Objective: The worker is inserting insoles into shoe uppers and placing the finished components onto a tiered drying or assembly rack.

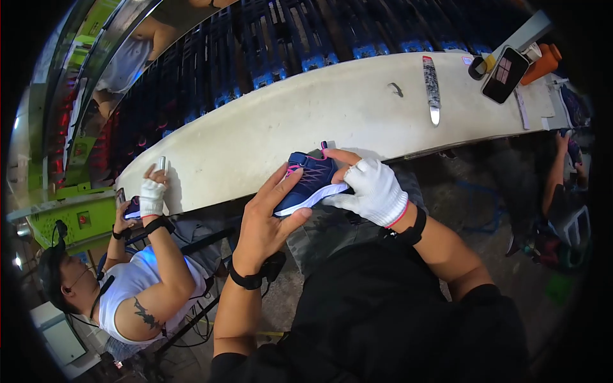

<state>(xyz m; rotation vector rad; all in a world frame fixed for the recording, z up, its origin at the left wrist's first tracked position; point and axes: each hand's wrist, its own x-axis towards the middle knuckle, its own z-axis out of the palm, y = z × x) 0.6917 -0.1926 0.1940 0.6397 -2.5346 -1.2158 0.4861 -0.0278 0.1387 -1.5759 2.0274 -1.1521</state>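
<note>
A long off-white worktable (255, 140) stretches across the room. Along the worktable's far edge runs a bank of dark slats (294, 32), with blue fittings (319, 61) on the ends nearest it. Past its left end stands a bright green metal housing (83, 220), with a shiny reflective panel (150, 51) farther beyond and a red glow (105, 137) near that panel. Well left of the worktable, small white lights (17, 262) shine. Dim grey floor (447, 191) spreads on the worktable's near side.
</note>
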